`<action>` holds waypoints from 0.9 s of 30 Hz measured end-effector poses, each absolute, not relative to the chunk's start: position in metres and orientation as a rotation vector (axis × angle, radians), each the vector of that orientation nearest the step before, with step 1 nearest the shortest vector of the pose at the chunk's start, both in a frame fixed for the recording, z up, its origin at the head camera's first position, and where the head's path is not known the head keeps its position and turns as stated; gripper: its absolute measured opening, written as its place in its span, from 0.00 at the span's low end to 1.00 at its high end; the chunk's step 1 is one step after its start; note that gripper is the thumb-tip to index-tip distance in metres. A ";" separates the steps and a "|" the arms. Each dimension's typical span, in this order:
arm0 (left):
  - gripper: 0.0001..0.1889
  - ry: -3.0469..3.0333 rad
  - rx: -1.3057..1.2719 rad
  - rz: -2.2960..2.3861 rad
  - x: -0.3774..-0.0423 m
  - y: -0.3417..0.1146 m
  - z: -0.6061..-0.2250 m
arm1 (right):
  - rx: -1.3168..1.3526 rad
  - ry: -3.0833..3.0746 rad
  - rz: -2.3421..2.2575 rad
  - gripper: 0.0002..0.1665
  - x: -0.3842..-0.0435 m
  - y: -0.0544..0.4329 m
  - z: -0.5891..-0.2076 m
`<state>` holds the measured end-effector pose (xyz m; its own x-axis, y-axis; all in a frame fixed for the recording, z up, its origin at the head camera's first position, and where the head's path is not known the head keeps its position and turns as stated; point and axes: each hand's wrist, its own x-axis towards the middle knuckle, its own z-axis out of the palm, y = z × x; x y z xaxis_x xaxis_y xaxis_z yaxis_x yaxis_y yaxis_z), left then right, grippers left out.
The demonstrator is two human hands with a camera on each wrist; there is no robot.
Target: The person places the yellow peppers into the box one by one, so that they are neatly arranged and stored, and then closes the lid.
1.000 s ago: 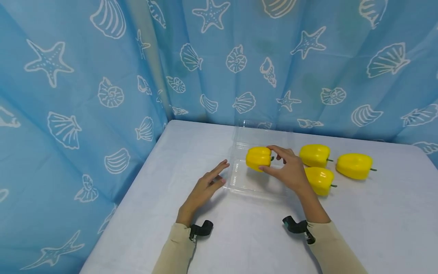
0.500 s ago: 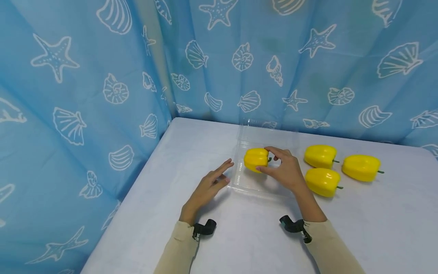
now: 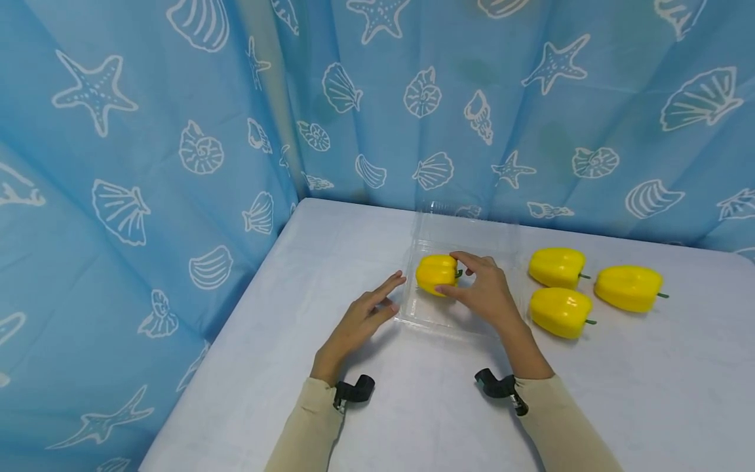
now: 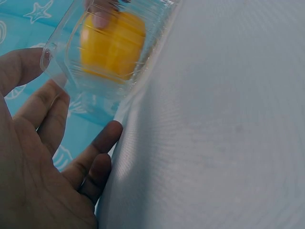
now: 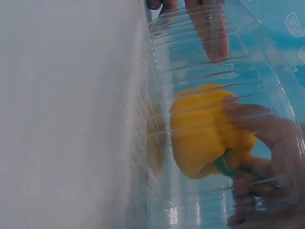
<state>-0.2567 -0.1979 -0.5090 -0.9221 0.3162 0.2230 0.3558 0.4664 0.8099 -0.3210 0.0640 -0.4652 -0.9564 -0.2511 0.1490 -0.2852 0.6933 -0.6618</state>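
Blue curtains point(image 3: 360, 111) printed with white shells and starfish hang behind and to the left of a table point(image 3: 248, 367) spread with a white cloth. The right hand point(image 3: 488, 292) grips a yellow bell pepper point(image 3: 435, 274) between thumb and fingers, its green stem toward the palm. That pepper is inside a clear plastic clamshell container point(image 3: 427, 313), near its left side; whether it touches the bottom I cannot tell. The container's lid point(image 3: 466, 231) lies open toward the curtain. The left hand point(image 3: 356, 322) holds nothing, its fingers extended and spread at the container's left wall. To the right of the container lie three more yellow peppers point(image 3: 560, 313), two one behind the other and the third farther right, stems pointing right. Both wrists carry black cameras point(image 3: 355, 391) beside beige sleeves point(image 3: 566, 426).
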 end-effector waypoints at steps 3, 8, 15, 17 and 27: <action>0.27 -2.648 -0.620 -1.476 -0.258 -0.198 -0.509 | 0.471 -2.842 1.115 0.45 -0.321 0.063 -0.466; 0.27 -2.644 -0.626 -1.482 -0.258 -0.198 -0.509 | 0.490 -2.838 1.117 0.45 -0.323 0.059 -0.467; 0.27 -2.650 -0.614 -1.478 -0.258 -0.198 -0.511 | 0.532 -2.849 1.079 0.45 -0.324 0.053 -0.467; 0.27 -2.647 -0.612 -1.479 -0.258 -0.198 -0.511 | 0.541 -2.855 1.064 0.45 -0.324 0.052 -0.467; 0.27 -2.648 -0.614 -1.488 -0.256 -0.199 -0.509 | 0.580 -2.854 1.057 0.46 -0.325 0.051 -0.470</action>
